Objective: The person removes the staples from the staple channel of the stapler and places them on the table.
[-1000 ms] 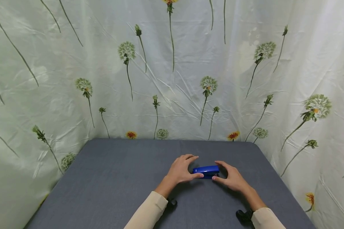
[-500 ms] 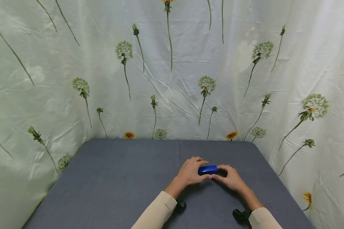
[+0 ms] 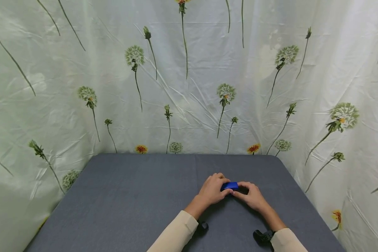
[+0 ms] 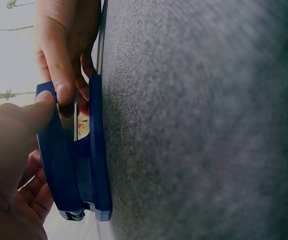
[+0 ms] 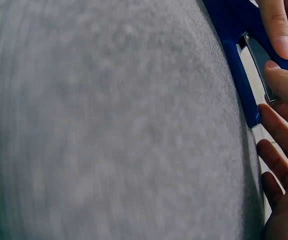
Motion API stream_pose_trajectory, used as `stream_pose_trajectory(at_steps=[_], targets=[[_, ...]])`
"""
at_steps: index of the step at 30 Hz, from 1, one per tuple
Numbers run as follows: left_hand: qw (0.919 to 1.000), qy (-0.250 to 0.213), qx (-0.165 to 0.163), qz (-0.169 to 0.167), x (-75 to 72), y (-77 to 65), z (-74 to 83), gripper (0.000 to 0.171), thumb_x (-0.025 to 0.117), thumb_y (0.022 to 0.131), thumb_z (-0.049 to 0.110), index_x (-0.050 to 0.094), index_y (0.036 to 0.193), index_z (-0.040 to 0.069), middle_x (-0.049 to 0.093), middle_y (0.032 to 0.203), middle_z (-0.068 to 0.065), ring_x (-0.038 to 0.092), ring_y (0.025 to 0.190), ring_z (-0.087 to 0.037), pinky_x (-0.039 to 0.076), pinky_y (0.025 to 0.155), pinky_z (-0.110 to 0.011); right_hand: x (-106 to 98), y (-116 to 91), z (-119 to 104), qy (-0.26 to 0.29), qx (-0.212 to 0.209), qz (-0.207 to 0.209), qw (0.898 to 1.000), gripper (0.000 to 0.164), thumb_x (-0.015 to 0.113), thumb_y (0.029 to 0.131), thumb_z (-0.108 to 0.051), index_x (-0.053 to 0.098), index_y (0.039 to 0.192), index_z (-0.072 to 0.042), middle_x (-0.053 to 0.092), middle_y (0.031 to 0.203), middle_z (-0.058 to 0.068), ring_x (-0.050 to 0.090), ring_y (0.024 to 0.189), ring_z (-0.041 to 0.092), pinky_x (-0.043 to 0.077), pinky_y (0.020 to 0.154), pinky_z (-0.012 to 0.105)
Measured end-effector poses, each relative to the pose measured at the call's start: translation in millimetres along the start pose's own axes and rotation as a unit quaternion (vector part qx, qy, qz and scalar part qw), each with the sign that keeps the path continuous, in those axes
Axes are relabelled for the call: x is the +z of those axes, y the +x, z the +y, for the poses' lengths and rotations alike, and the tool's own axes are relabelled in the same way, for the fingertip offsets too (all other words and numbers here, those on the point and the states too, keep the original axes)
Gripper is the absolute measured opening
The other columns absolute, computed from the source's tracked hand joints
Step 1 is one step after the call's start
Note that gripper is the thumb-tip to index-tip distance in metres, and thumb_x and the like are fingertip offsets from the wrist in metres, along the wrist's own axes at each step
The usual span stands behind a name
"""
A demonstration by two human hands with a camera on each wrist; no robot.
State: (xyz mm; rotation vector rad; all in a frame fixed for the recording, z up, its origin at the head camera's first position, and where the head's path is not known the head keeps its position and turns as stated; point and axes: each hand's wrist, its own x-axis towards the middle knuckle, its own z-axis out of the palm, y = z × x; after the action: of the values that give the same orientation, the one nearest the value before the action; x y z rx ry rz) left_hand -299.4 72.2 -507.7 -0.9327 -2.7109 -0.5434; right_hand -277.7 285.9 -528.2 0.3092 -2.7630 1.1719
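Note:
A blue stapler (image 3: 230, 186) lies on the grey-covered table (image 3: 138, 203), right of the middle. My left hand (image 3: 211, 189) grips its upper arm, thumb on the near side and fingers on the far side. From the right, my right hand (image 3: 252, 196) pinches the front end with thumb and fingers. In the left wrist view the stapler (image 4: 59, 155) gapes between top arm and base, and the right thumb (image 4: 63, 90) reaches into that gap. The right wrist view shows the metal magazine (image 5: 260, 65) beside the right thumb (image 5: 284, 82). Fingers partly hide the front end.
A pale curtain (image 3: 189, 87) printed with dandelions hangs behind and beside the table. Black wrist-worn devices (image 3: 263, 237) sit under both forearms, close to the tabletop.
The left hand has moved right along the stapler and covers more of it. The right thumb and fingers have drawn in on its front end, so both thumbs nearly meet.

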Motion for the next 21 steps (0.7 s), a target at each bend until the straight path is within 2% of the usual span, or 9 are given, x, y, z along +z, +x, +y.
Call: stream_pose_trajectory(at_steps=[11,17,21], targets=[[0.9999,0.004,0.001,-0.012,1.3,-2.1,5.2,0.039,0.062,0.102,0.046,0.071,0.131,0.022,0.064,0.118,0.005,0.059,0.105,-0.012,0.049,0.093,-0.029,5.0,-2.2,2.5,0.04,-0.007,0.018,0.999,0.024,0.082,0.089,-0.025,0.078,0.108,-0.011,0.075,0.11,0.006,0.063,0.104,0.017,0.048,0.091,0.032],[0.9999,-0.012,0.004,0.001,1.6,-2.3,5.1,0.037,0.061,0.103,0.043,0.071,0.131,0.021,0.065,0.121,0.004,0.059,0.108,-0.013,0.049,0.093,-0.03,5.2,-1.7,3.8,0.044,-0.012,0.023,0.999,0.023,0.083,0.089,-0.023,0.079,0.107,-0.011,0.075,0.11,0.008,0.062,0.1,0.012,0.049,0.09,0.03],[0.9993,-0.037,0.002,0.011,1.0,-2.7,3.6,0.036,0.062,0.103,0.042,0.071,0.13,0.021,0.065,0.121,0.003,0.059,0.109,-0.014,0.05,0.094,-0.031,5.1,-0.5,3.7,0.053,-0.005,0.017,0.998,0.023,0.083,0.089,-0.024,0.08,0.108,-0.012,0.075,0.113,0.007,0.063,0.104,0.013,0.049,0.092,0.031]])
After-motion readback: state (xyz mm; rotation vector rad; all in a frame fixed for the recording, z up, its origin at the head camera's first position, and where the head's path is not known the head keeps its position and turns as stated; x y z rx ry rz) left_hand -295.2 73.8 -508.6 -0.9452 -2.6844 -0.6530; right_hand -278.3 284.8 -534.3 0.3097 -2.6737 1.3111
